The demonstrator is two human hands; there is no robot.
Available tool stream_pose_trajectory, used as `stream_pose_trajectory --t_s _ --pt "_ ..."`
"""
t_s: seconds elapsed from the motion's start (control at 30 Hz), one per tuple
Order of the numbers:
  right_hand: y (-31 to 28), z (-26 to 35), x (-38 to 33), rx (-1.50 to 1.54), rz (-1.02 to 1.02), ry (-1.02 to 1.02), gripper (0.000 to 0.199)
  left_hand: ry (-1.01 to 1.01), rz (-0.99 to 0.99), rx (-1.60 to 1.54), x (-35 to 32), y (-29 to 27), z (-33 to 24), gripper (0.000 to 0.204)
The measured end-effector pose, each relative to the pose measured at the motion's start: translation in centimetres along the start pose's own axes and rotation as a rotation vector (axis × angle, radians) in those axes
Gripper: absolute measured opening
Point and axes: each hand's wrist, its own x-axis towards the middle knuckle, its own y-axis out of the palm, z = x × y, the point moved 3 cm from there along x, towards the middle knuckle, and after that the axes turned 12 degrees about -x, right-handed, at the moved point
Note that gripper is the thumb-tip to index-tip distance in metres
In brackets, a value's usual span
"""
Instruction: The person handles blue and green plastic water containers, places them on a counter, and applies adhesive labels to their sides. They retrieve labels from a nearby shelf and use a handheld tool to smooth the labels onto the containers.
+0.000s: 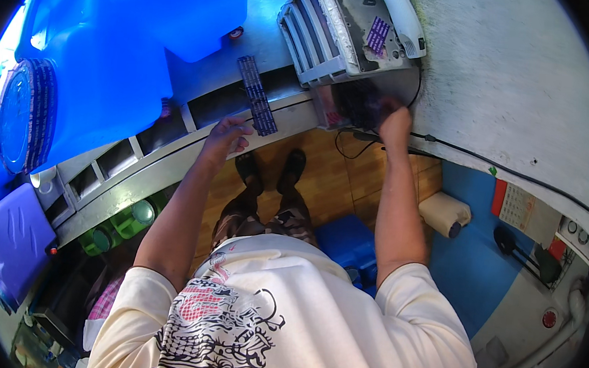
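My left hand [228, 136] is at the edge of the metal counter, its fingers loosely curled with a gap between thumb and fingertips. Just beyond those fingertips lies a dark purple printed strip [256, 96], spanning the counter's slots. It resembles the printed bands around the big jug's cap. My right hand [395, 126] reaches to the wall-side end of the counter, beside a dark, see-through plastic bag or box [357, 104]. Blur and shadow hide its fingers. Above it stands a worn metal box with slats [353, 31], with a small purple printed piece [377, 35] on top.
Large blue water jugs [103, 48] crowd the counter's left. A purple-blue flat container [12, 243] and green bottles [123, 221] sit lower left. A black cable [493, 159] runs along the white wall ledge. Behind me are a blue container [345, 248] and a beige roll [444, 213].
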Motion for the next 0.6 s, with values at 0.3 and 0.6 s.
stream_pose_trajectory --t_s 0.3,0.6 --pt "5.2 -6.4 -6.2 0.343 0.450 0.621 0.015 -0.048 0.052 0.110 1.1 1.8 1.4 0.037" --pt "4.2 -5.1 -5.8 0.818 0.518 0.781 0.010 -0.073 0.080 0.135 1.7 3.5 2.1 0.037"
